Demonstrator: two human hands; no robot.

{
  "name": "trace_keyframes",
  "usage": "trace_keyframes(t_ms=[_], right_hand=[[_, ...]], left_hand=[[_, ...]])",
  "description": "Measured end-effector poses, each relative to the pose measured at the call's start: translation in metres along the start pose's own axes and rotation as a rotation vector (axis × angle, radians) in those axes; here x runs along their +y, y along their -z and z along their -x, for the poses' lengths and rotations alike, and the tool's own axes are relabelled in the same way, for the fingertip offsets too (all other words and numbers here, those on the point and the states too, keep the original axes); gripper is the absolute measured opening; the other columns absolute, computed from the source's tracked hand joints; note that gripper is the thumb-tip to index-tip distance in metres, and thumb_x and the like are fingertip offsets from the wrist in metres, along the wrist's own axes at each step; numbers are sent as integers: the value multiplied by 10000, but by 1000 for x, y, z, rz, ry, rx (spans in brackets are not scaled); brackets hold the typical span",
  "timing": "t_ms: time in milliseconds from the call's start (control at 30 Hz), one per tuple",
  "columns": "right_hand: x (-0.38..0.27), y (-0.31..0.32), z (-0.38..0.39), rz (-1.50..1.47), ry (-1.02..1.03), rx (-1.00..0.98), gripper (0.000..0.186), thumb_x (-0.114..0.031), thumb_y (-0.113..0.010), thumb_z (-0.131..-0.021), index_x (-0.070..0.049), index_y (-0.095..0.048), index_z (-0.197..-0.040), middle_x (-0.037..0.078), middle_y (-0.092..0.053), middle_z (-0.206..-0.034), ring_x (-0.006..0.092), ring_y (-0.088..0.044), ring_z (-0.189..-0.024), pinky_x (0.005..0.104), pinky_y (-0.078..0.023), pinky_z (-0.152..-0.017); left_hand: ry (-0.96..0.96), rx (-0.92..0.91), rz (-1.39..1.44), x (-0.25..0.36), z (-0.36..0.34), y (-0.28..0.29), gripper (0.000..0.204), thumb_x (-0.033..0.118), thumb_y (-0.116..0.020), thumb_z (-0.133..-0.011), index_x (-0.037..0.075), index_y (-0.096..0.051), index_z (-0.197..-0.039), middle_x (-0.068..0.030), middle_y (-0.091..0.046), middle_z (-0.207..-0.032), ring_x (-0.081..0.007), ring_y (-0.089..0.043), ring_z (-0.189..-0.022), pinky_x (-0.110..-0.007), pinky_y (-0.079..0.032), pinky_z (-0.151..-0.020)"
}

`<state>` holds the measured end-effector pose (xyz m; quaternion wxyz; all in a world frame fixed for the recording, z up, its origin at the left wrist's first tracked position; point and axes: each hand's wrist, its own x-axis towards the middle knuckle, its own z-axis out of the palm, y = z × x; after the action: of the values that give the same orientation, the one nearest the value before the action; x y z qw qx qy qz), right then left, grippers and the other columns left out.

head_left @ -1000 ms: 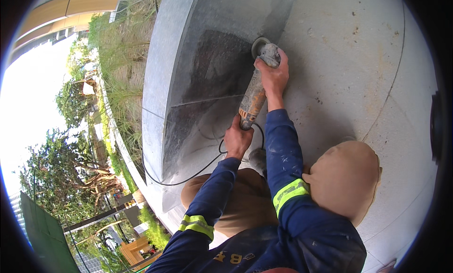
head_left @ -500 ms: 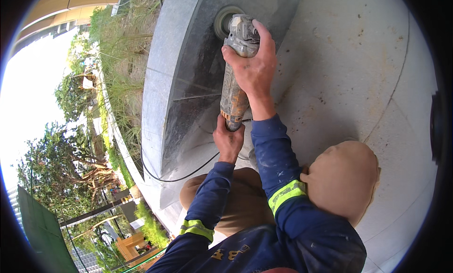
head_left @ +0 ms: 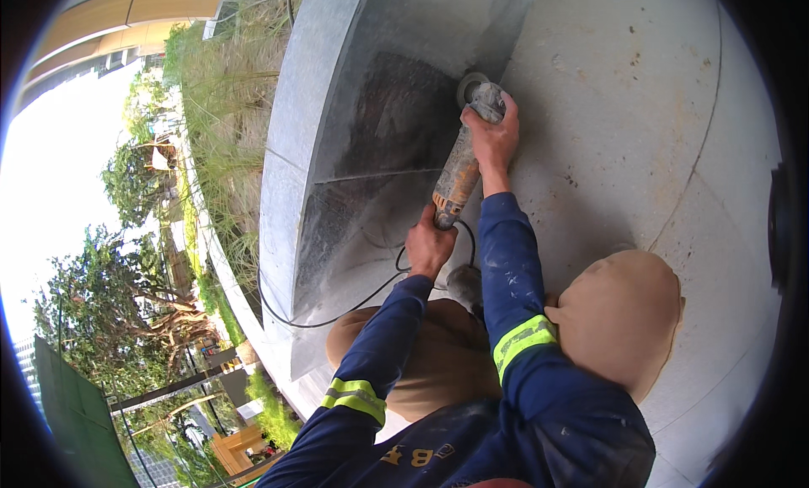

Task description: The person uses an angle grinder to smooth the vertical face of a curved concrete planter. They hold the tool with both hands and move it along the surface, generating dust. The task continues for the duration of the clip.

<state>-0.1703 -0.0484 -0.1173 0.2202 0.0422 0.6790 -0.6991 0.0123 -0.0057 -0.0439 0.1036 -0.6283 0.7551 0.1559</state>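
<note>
A: Where is the grinder?

B: Up near the middle, lying on a slant. Its round disc is at the top end, near the line where the gray stone wall meets the floor. I can't tell if the disc touches the stone.

A: And the hands?

B: Both hold the grinder tight. The right hand wraps around the front end, just behind the disc. The left hand grips the back end. They are apart, with the grinder's middle between them.

A: What edges do you see?

B: The wall's pale top edge curves down the left side, well apart from the disc. A thin seam goes across the dark side of the wall, toward the grinder. Grassy plants grow past the top edge.

A: Where is there room to move?

B: The floor spreads out wide to the right of the right hand. It's tighter on the left, with the wall right beside the tool. A black cord loops by the left hand and runs to the wall's edge. The right knee is bent, beside the right sleeve.
</note>
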Motion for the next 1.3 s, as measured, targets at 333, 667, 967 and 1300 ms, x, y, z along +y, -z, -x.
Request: trace_keyframes(t_ms=[333, 667, 967, 1300], right_hand=[[-82, -4, 35, -149, 235, -81, 779, -233, -857, -701, -66, -498, -1372, 189, -529, -1216, 348, -592, -1091, 447, -508, -931], [-102, -7, 47, -117, 301, -53, 744, -189, -862, -711, -17, -517, -1348, 164, -595, -1231, 286, -607, -1097, 406, -500, -946], [-114, -11, 47, -154, 383, -62, 771, -242, -849, -682, -95, -510, -1358, 187, -537, -1180, 350, -611, -1013, 442, -528, -871], [-80, -11, 37, -238, 229, -93, 761, -215, -849, -700, -63, -498, -1359, 174, -539, -1187, 348, -580, -1072, 465, -499, -915]], left_hand=[[-133, 261, 216, -9, 17, 17, 506, 170, -737, -713, 70, -603, -1191, -220, -722, -956, -413, -702, -911, -447, -549, -788], [-133, 292, 281, -8, 27, 31, 414, 138, -720, -720, 31, -612, -1105, -219, -720, -913, -390, -715, -909, -408, -546, -788], [-213, 356, 371, -9, 22, 26, 470, 154, -728, -716, 57, -608, -1159, -224, -718, -899, -436, -693, -874, -447, -548, -751], [-142, 308, 233, -17, 16, 16, 564, 195, -711, -695, 131, -601, -1244, -204, -722, -915, -433, -687, -859, -493, -545, -746]])
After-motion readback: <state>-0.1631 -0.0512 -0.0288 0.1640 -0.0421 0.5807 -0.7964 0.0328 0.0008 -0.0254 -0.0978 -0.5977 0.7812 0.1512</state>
